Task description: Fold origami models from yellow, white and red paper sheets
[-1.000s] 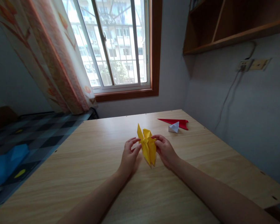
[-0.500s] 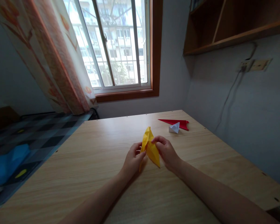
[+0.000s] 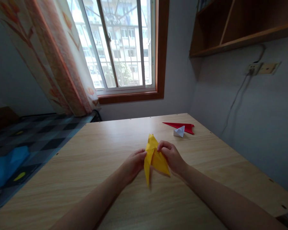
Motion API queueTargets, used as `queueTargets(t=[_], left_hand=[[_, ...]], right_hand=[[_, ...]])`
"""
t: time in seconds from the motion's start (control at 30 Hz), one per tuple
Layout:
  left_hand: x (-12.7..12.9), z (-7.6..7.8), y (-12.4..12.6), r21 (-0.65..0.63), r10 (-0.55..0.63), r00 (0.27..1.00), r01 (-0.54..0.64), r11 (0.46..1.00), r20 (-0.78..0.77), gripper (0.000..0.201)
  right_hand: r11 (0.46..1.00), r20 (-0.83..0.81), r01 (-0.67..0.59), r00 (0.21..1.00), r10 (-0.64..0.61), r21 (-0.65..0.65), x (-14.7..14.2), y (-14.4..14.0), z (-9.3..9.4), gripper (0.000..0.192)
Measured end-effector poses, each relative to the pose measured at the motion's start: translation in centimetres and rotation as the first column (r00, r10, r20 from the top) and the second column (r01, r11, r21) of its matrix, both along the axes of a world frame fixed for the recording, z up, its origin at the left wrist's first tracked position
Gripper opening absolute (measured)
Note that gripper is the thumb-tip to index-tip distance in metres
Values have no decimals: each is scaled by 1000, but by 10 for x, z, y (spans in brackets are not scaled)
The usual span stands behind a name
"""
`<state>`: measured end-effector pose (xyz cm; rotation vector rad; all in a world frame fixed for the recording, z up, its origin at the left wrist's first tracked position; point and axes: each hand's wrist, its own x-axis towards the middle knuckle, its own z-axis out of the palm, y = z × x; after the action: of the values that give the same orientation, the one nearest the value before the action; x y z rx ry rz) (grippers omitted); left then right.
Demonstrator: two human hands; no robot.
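A folded piece of yellow paper [image 3: 161, 163] is held between my two hands above the wooden table [image 3: 93, 166]. It has a pointed flap hanging down on the left and a wider flap spreading to the right. My left hand [image 3: 134, 163] grips its left edge, with some of the fingers hidden behind the paper. On the other side, my right hand [image 3: 171, 154] pinches the right flap near the middle fold between thumb and fingers.
Beyond my right hand lie a small white folded paper [image 3: 179, 131] and a long red folded paper [image 3: 182, 126]. To the left is a checked cloth surface [image 3: 45, 134] with a blue item [image 3: 9, 164]. A wooden shelf [image 3: 244, 38] hangs at upper right.
The yellow paper has turned and opened wider, its left point now hanging lower and its top shifted slightly left. My left hand has moved its grip along the left edge.
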<state>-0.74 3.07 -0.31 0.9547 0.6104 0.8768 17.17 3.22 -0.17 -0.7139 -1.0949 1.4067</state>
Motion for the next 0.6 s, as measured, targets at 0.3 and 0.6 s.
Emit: queueTargets(t=[0.3,0.6], left_hand=[[2,6,-9,-53,-14,999,16,998,48,41],[-8,0,3,22,321,946,-320,947,-40,29]], right_hand=[[995,-71,-56,996,50,-84,1,-3,7,4],[990,115,135,984,-138,29,5,3,1,7]])
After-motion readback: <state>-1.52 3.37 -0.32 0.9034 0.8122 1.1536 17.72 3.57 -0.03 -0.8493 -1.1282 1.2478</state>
